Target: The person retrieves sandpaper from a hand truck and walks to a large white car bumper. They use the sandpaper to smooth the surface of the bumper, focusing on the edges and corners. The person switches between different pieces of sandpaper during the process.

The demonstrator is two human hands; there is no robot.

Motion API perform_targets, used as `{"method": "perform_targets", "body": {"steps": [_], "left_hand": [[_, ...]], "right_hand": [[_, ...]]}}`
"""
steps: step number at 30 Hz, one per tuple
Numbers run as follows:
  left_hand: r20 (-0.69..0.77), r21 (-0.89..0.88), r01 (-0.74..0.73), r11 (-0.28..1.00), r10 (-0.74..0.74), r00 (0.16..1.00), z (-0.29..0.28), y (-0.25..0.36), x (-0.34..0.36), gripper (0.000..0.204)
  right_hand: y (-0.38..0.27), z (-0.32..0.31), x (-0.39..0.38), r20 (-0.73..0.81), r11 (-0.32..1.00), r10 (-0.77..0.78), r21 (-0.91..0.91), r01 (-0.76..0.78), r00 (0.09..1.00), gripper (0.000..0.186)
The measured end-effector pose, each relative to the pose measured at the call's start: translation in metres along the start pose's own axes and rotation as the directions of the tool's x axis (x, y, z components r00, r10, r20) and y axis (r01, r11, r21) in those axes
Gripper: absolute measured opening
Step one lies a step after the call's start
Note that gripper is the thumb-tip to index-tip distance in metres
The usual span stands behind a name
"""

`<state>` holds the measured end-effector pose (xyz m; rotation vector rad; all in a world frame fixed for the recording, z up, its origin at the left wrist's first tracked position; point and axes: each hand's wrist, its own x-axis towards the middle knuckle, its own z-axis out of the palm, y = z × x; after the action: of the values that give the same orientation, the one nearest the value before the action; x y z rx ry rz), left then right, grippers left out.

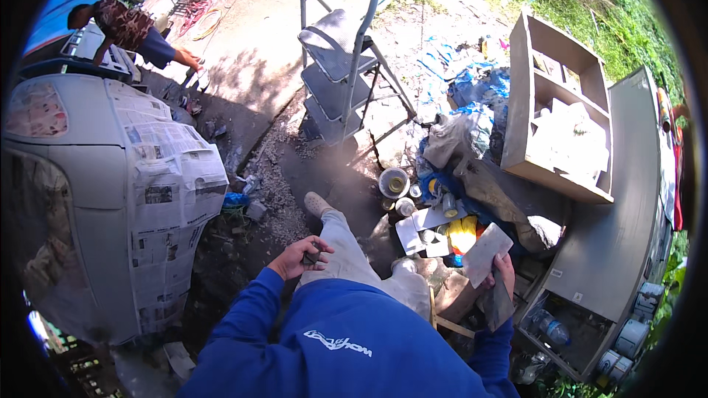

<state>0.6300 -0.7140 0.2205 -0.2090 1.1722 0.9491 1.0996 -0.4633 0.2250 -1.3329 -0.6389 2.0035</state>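
Observation:
My left hand [297,258] rests over my thigh, its fingers curled round a small dark piece [313,256] whose kind I cannot make out. On the other side, my right hand [506,271] grips a flat, light grey sheet [484,252] by its edge. A darker grey piece [498,305] hangs just below that hand; whether it is part of the same sheet I cannot tell. Past the sheet lie a yellow cloth or bag [462,234] and a white board [408,237] on the ground.
A step ladder [346,66] stands ahead. Newspaper [166,203] covers part of a vehicle at left. An open wooden drawer or shelf box [520,103] and a long grey cabinet [601,250] are at right. Cans, a bucket [394,183] and plastic sheeting sit between. Another person [133,33] bends at far left.

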Motion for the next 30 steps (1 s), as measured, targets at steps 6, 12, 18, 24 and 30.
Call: {"method": "perform_targets", "body": {"steps": [6, 12, 18, 24, 30], "left_hand": [[0.150, -0.264, -0.160, 0.951, 0.204, 0.967, -0.134, 0.099, -0.012, 0.050], [0.048, -0.562, -0.398, 0.725, 0.509, 0.860, -0.248, 0.216, -0.064, 0.049], [0.074, -0.603, -0.522, 0.603, 0.694, 0.716, -0.312, 0.324, -0.098, 0.084], [-0.089, -0.527, -0.638, 0.561, 0.711, 0.698, -0.377, 0.407, -0.088, 0.051], [-0.237, -0.440, -0.631, 0.639, 0.595, 0.768, -0.445, 0.538, -0.037, 0.043]], "right_hand": [[0.046, 0.282, 0.050, 0.165, 0.994, 0.100, -0.068, -0.089, 0.981, 0.027], [0.135, 0.519, 0.088, 0.357, 0.899, 0.437, -0.175, -0.401, 0.825, 0.023], [0.152, 0.677, 0.128, 0.409, 0.846, 0.508, -0.405, -0.348, 0.758, 0.024], [0.151, 0.793, 0.196, 0.446, 0.868, 0.475, -0.380, -0.320, 0.758, 0.018], [0.175, 0.914, 0.312, 0.384, 0.809, 0.555, -0.458, -0.370, 0.738, 0.015]]}}
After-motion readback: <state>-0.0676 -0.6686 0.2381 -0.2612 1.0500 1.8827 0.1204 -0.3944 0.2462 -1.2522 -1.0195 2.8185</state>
